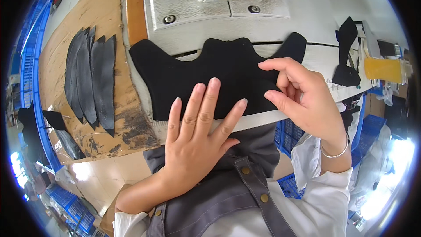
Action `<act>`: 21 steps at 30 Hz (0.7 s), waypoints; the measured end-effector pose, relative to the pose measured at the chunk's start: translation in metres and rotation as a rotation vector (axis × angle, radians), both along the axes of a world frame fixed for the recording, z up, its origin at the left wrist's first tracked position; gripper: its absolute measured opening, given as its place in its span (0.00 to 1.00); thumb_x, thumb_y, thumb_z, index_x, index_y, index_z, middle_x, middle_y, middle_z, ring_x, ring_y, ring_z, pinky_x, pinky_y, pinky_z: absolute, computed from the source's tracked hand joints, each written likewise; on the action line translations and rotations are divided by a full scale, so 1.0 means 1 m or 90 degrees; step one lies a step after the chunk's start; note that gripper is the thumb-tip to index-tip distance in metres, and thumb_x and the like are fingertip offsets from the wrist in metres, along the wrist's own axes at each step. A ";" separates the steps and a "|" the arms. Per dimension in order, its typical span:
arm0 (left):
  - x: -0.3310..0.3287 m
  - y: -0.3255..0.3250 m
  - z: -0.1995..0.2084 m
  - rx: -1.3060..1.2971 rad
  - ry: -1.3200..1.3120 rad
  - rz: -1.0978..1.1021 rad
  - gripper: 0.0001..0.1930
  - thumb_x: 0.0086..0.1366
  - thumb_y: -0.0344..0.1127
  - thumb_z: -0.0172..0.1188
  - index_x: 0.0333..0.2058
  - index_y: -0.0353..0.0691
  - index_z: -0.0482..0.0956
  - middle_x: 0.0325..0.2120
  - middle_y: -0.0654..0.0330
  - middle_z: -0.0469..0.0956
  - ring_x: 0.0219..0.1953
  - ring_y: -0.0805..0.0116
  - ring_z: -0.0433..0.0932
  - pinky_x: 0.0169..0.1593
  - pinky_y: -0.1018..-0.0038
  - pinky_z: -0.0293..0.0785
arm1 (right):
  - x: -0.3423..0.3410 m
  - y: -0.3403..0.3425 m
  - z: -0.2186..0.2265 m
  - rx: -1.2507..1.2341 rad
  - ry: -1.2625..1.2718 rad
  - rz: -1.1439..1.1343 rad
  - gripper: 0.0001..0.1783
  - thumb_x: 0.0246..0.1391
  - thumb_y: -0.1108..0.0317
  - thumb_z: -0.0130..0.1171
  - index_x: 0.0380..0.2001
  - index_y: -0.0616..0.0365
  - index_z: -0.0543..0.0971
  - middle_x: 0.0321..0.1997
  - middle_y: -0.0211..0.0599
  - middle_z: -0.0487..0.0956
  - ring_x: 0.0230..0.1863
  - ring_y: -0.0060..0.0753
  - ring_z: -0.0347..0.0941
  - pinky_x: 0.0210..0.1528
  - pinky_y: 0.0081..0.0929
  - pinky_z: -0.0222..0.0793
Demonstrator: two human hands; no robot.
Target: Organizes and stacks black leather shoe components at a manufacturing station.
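A black cut fabric panel point(228, 70) with a scalloped far edge lies flat at the table's near side. My left hand point(197, 127) rests palm down on its lower middle, fingers spread, holding nothing. Over the panel's right part hovers my right hand point(302, 94), its thumb and index finger curved and apart with a gap between them; nothing shows in that gap. The other right-hand fingers are curled toward the palm.
A worn brown board point(52, 66) on the left carries several dark leather-like strips point(103, 83). The metal base of a machine point(193, 13) stands beyond the panel. At right are a black cut piece point(346, 52), a yellow object point(383, 70) and blue crates point(368, 131).
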State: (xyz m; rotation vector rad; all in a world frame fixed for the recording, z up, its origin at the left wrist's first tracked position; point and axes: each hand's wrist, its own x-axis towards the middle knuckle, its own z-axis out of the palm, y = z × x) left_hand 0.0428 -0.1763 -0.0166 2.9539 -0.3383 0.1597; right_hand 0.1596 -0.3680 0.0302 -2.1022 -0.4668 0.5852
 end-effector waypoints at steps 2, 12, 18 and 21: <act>0.001 0.001 0.002 -0.001 0.004 -0.036 0.34 0.53 0.58 0.59 0.60 0.60 0.69 0.64 0.43 0.58 0.65 0.47 0.58 0.64 0.53 0.52 | 0.000 -0.003 -0.001 0.005 -0.038 0.017 0.17 0.51 0.78 0.60 0.46 0.59 0.74 0.16 0.28 0.66 0.16 0.19 0.62 0.20 0.20 0.58; 0.001 0.002 0.001 0.002 -0.012 -0.045 0.29 0.57 0.56 0.56 0.58 0.63 0.71 0.63 0.43 0.59 0.65 0.47 0.59 0.64 0.54 0.53 | -0.004 -0.009 -0.007 -0.010 -0.110 0.056 0.19 0.48 0.80 0.60 0.45 0.57 0.75 0.18 0.30 0.68 0.17 0.23 0.64 0.21 0.22 0.60; 0.000 0.003 0.000 0.021 -0.034 -0.053 0.28 0.56 0.54 0.57 0.57 0.62 0.72 0.62 0.42 0.60 0.64 0.48 0.61 0.63 0.54 0.54 | -0.004 -0.012 -0.013 -0.018 -0.190 0.087 0.21 0.45 0.81 0.61 0.46 0.56 0.76 0.22 0.32 0.69 0.19 0.26 0.65 0.23 0.24 0.61; 0.001 0.001 0.002 0.004 -0.028 -0.014 0.25 0.61 0.39 0.50 0.57 0.68 0.70 0.61 0.52 0.65 0.62 0.58 0.66 0.64 0.60 0.55 | -0.003 -0.013 -0.017 -0.017 -0.242 0.113 0.22 0.44 0.81 0.61 0.46 0.56 0.76 0.22 0.33 0.69 0.19 0.29 0.65 0.23 0.25 0.62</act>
